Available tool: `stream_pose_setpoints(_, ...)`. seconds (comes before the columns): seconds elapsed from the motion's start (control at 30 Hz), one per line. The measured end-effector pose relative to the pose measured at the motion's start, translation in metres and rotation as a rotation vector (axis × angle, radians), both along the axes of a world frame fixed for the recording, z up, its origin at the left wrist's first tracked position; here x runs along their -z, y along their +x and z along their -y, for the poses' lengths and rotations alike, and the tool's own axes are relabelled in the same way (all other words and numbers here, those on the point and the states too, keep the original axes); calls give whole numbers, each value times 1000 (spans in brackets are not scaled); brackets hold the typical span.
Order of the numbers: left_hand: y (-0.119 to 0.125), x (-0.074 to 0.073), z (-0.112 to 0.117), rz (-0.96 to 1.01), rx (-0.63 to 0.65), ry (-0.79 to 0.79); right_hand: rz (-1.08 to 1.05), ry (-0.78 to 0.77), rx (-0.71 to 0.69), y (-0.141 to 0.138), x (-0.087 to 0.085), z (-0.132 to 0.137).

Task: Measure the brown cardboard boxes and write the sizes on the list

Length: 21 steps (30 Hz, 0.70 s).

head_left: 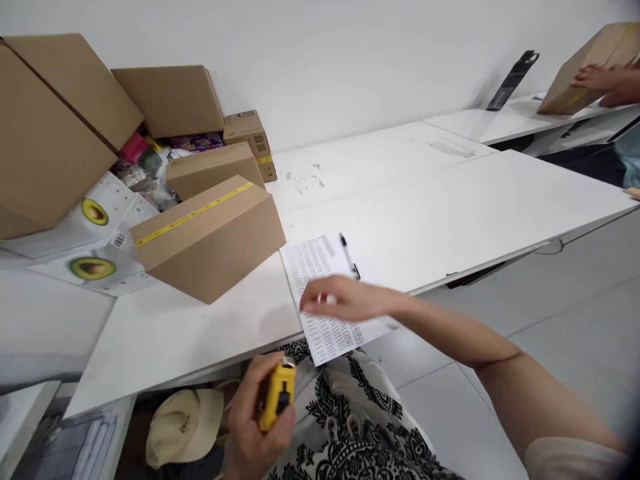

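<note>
Low in the head view, my left hand [260, 420] is wrapped round a yellow box cutter [276, 395] with a black slider and a metal tip at its upper end. My right hand [345, 298], slightly blurred, is over a printed sheet of paper [313, 263] with columns of text. Its fingers are curved and apart, with a gap showing between them and nothing visible in them. Whether it touches the paper I cannot tell. Just beyond that hand lies a black and white pen [350, 255]. To the left sits a closed cardboard box [220, 243] with yellow tape along its top.
A large open carton [55, 133] with mixed packages stands at the left, beside avocado-printed boxes [107, 230] and smaller cartons. A beige cap [185, 427] lies below the white table [425, 213]. At far right are a dark bottle [513, 80] and another person's hands on a box [580, 70].
</note>
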<state>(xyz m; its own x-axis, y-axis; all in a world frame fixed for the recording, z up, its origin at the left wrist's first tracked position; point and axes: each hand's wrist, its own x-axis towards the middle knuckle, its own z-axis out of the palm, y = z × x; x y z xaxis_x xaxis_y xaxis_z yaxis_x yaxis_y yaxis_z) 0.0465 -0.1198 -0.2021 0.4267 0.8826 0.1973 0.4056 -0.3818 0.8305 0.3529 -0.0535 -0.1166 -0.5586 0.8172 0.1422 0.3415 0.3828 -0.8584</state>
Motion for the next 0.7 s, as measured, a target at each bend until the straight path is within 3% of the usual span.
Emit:
stream_pose_setpoints(0.03,11,-2,7,88,38,21,14,-78,-134,-14,-8,11)
stream_pose_setpoints(0.07,20,-5,11,135,63,17,24,-145,-174,-25,-12,20)
stream_pose_setpoints(0.2,31,-17,13,131,62,-62,16,-246,-92,-42,-15,33)
stream_pose_setpoints(0.53,19,-30,-2,142,114,-32,-207,-518,-189,-59,1,22)
stream_pose_setpoints(0.6,12,-33,-11,80,38,-12,-263,-518,-197,-53,-2,13)
stream_pose_setpoints(0.7,-11,-40,-37,-33,-189,71,-353,-367,-88,-27,-10,-17)
